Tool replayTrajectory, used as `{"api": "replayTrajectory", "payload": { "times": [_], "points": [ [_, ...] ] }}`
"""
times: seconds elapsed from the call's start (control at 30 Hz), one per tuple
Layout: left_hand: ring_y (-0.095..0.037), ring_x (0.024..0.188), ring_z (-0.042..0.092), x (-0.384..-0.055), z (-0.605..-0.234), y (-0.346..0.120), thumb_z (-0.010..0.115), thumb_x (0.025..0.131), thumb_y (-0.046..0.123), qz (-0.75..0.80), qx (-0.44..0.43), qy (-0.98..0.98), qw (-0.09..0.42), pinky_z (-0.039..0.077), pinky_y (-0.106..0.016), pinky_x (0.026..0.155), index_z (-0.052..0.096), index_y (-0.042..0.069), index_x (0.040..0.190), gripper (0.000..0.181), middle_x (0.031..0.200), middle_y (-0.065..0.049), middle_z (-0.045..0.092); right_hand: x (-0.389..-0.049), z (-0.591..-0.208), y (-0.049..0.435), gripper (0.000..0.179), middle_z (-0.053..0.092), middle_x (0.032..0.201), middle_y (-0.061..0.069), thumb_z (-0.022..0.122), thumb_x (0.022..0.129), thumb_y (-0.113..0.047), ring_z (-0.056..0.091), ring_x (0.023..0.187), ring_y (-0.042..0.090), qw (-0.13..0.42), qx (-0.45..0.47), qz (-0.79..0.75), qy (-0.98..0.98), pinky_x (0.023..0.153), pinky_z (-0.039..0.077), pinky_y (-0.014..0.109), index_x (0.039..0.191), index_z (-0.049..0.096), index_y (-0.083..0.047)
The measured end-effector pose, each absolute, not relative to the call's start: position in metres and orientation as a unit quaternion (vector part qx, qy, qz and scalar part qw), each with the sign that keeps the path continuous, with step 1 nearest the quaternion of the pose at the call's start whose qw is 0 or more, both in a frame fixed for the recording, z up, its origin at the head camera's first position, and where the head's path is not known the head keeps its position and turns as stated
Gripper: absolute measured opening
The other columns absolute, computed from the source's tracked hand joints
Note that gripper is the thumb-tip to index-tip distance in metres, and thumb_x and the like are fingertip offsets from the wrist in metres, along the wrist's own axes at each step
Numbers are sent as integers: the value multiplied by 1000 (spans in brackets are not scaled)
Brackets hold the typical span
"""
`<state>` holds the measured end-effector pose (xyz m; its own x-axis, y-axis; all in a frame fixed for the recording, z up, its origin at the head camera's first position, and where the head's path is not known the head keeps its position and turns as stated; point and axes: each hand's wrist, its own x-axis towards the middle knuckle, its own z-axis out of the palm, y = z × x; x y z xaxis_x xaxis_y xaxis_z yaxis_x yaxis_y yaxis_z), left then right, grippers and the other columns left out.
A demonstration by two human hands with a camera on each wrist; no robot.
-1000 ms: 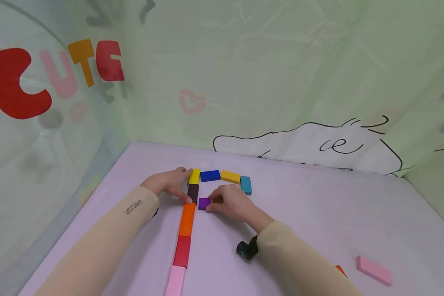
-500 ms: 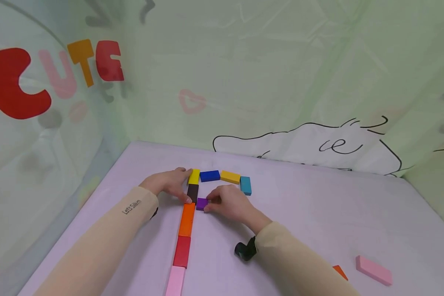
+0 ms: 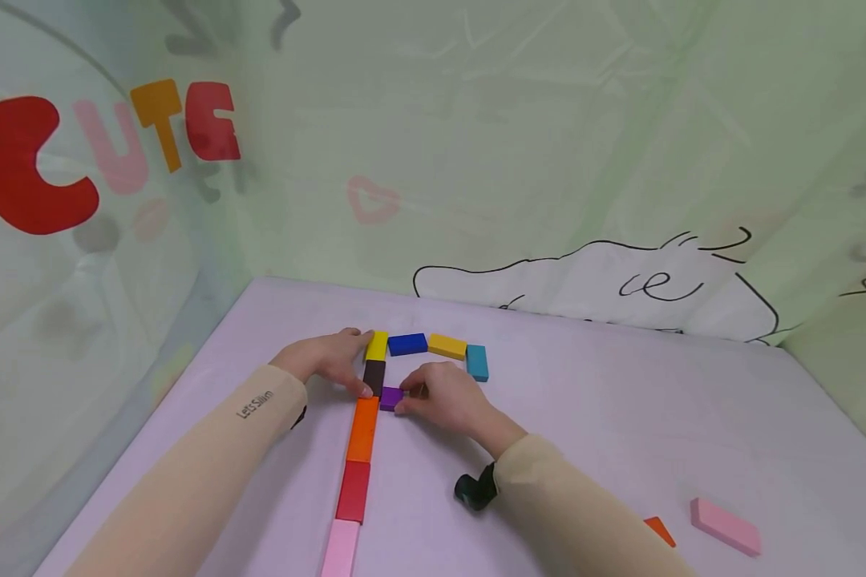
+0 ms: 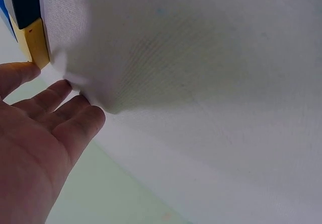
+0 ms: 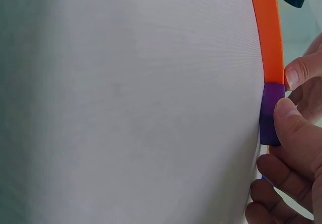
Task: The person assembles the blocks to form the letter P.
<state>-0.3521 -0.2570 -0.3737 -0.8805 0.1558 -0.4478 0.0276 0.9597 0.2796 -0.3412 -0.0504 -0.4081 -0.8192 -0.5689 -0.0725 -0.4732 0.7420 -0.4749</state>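
A purple block (image 3: 392, 399) lies between the thumb and fingers of my right hand (image 3: 443, 397), which pinches it at its right end. Its left end is right at the row, beside the joint of a dark brown block (image 3: 374, 377) and an orange block (image 3: 363, 429). My left hand (image 3: 332, 359) spreads along the row's left side. Its index fingertip touches the far end of a yellow block (image 3: 377, 346), and its thumb tip rests by the brown-orange joint. In the left wrist view, the left fingers (image 4: 83, 128) are extended, the others touching the white surface.
Nearer along the row lie a red block (image 3: 354, 492) and a pink block (image 3: 341, 549). Dark blue (image 3: 407, 344), amber (image 3: 447, 346) and teal (image 3: 478, 363) blocks curve right from its far end. Another pink block (image 3: 726, 526) and an orange piece (image 3: 660, 531) lie at right.
My right hand has slid the purple block left, from a small gap to right beside the row. My left hand has stayed in place along the blocks.
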Motion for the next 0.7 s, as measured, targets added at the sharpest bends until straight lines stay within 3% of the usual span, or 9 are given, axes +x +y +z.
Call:
{"api": "replayTrajectory", "payload": {
  "times": [0.7],
  "points": [
    [-39, 153, 30, -351, -372, -256, 80, 87, 37, 134, 45, 961, 239, 30, -63, 122, 21, 11, 164, 101, 168, -21, 22, -340, -408, -50, 32, 73, 92, 0, 81, 89, -30, 60, 86, 14, 104, -288, -221, 926, 81, 56, 27, 116, 78, -13]
  ]
}}
